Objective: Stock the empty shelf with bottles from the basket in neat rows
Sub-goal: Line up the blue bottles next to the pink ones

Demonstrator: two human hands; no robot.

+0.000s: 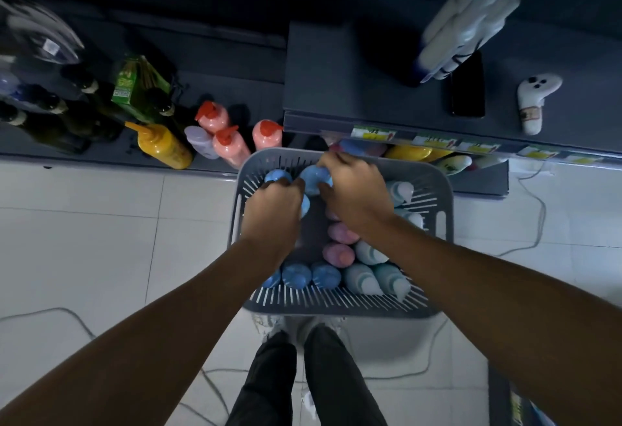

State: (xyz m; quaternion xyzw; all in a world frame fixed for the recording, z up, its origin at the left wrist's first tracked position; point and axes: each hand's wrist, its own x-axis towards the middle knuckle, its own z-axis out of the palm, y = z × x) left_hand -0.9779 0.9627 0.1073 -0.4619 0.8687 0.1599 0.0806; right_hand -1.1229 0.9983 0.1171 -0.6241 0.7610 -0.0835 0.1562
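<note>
A grey slotted basket [336, 301] stands on the floor in front of my feet. It holds several blue, pink and pale teal bottles standing upright. My left hand [272, 210] curls round a blue bottle [277, 176] at the basket's far left. My right hand [353, 193] grips another blue bottle [314, 178] near the far rim. A dark shelf top [336, 82] lies just beyond the basket, with yellow and coloured bottles [407, 153] on the level below its labelled edge.
On the low ledge to the left stand pink pump bottles [232, 144], a yellow squeeze bottle [161, 146], dark glass bottles [50, 109] and a green carton [134, 82]. White bottles [468, 22], a phone [468, 86] and a white controller [537, 99] lie on the shelf. Cables cross the floor.
</note>
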